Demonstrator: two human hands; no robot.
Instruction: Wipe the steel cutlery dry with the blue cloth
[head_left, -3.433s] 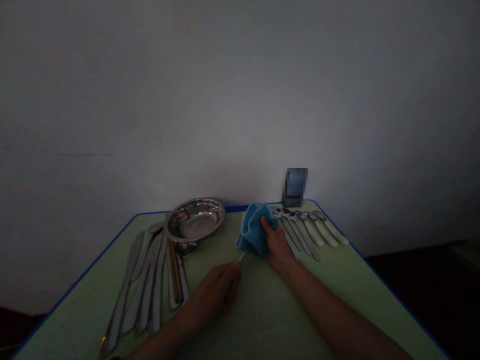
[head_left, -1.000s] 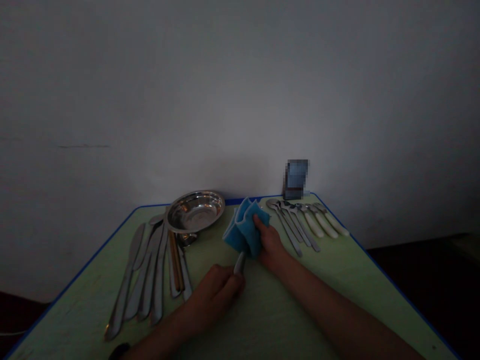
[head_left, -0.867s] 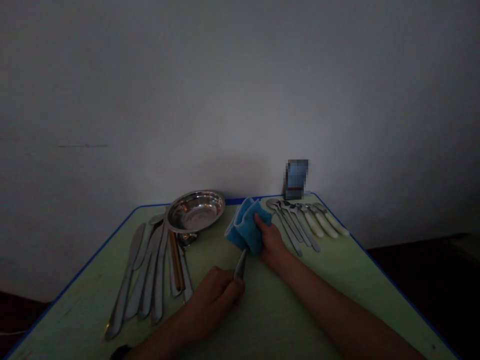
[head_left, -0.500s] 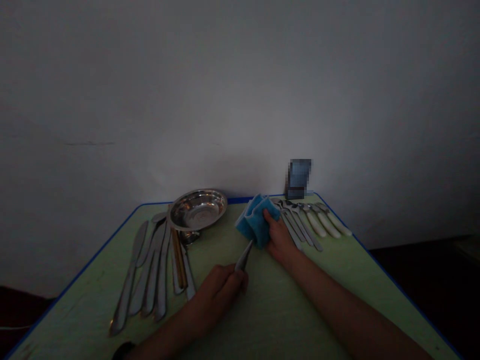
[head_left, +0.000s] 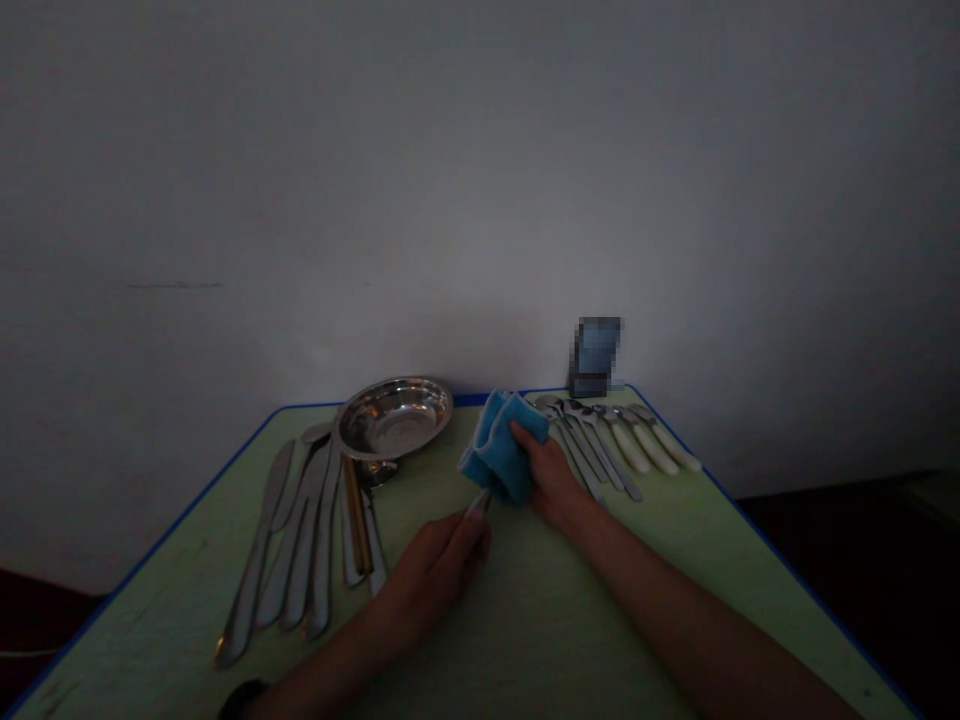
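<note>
My left hand (head_left: 442,565) is closed around a metal utensil handle (head_left: 478,502) near the middle of the table. The handle's tip points up and right and meets the lower edge of a folded blue cloth (head_left: 507,450). The other end of the utensil is hidden in my fist, so its kind does not show. My right hand (head_left: 551,475) grips the cloth from the right, thumb on top. Just beyond that hand lie several metal spoons (head_left: 600,450) and several pale-handled utensils (head_left: 651,440).
A shiny steel bowl (head_left: 394,420) stands at the back left, tilted on something metallic. Left of it lie several table knives (head_left: 251,575), a spoon (head_left: 316,433) and brown sticks (head_left: 358,515). A pixelated upright device (head_left: 596,357) stands by the wall. Blue edging (head_left: 795,570) borders the green table.
My right hand has brought the cloth slightly left and down, over the tip of the utensil handle. Less of the handle shows now. My left hand has barely shifted.
</note>
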